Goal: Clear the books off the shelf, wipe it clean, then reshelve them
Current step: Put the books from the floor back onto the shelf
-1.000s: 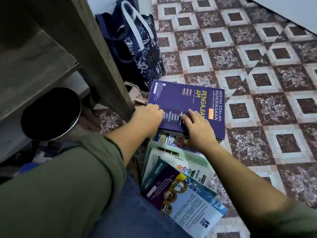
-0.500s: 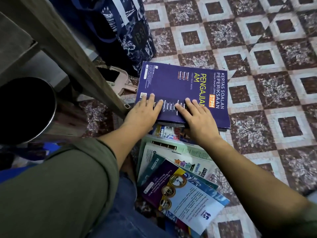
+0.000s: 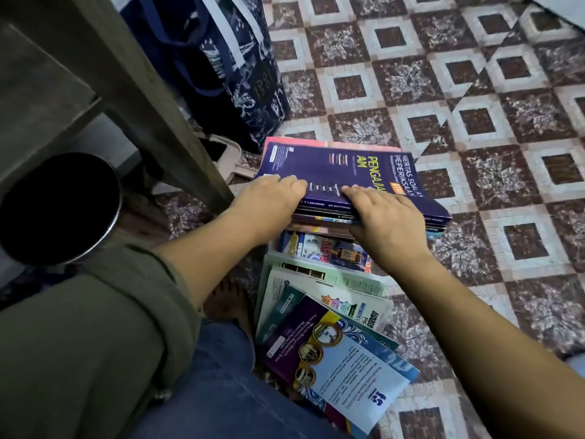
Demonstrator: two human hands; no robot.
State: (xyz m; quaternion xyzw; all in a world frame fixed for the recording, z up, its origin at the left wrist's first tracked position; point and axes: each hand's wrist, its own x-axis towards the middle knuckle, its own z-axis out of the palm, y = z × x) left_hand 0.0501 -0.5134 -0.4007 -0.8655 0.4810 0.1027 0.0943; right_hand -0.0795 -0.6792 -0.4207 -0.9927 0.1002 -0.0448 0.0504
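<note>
A stack of several books topped by a purple book [image 3: 342, 172] sits on the patterned floor beside the wooden shelf frame [image 3: 133, 90]. My left hand [image 3: 269, 198] grips the stack's near left edge, fingers curled over the purple cover. My right hand [image 3: 383, 217] grips the near right edge the same way. The near side of the stack is tilted up off the books below. More books [image 3: 329, 343] lie fanned on the floor between the stack and my knee. A bare shelf board [image 3: 38, 99] shows at the upper left.
A dark blue tote bag [image 3: 228, 64] stands against the shelf, behind the stack. A beige dustpan [image 3: 228, 156] lies at the shelf's foot. A round black-mouthed metal container [image 3: 57, 207] is at the left. Tiled floor [image 3: 474, 122] stretches to the right.
Both hands went from lying flat on the purple cover to gripping the stack's near edge. The stack's near side has risen, showing the spines of the books under the purple one.
</note>
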